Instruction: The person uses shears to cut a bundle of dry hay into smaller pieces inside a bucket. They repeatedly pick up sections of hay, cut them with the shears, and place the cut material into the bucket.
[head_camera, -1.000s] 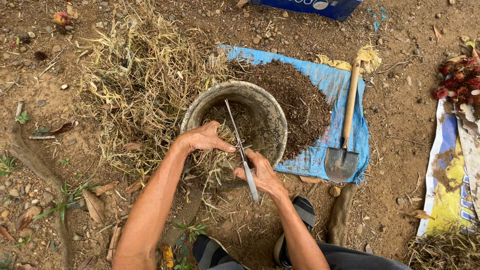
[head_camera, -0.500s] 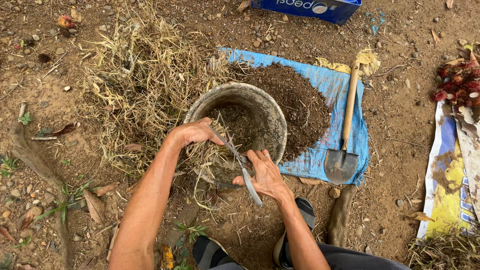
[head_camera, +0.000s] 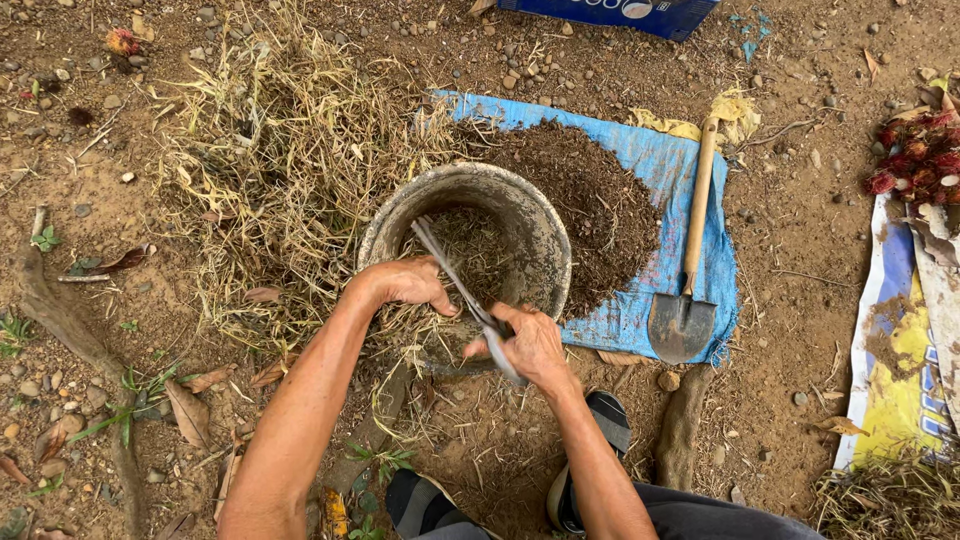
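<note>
Since the earlier frames the left hand (head_camera: 405, 283) has slid a little along the near rim of the bucket (head_camera: 545, 235), and the scissors (head_camera: 462, 290) have swung so their blades reach further toward the upper left, over the bucket's mouth.

The scissors lie at the centre of the frame, their long axis running from the handles at lower right to the blade tips at upper left, tilted over the dry straw inside the bucket. The right hand (head_camera: 528, 345) is the nearer one: it is closed round the handles, fingers curled tight. The left hand sits just left of the blades, fingers bent over a bunch of dry grass (head_camera: 415, 330) draped across the rim, gripping it loosely; whether the blades touch that bunch I cannot tell.

Outward: a heap of straw (head_camera: 280, 140) lies upper left, a blue sheet (head_camera: 640, 310) with dark soil (head_camera: 590, 200) to the right, and a wooden-handled shovel (head_camera: 690, 250) on its right edge.
</note>
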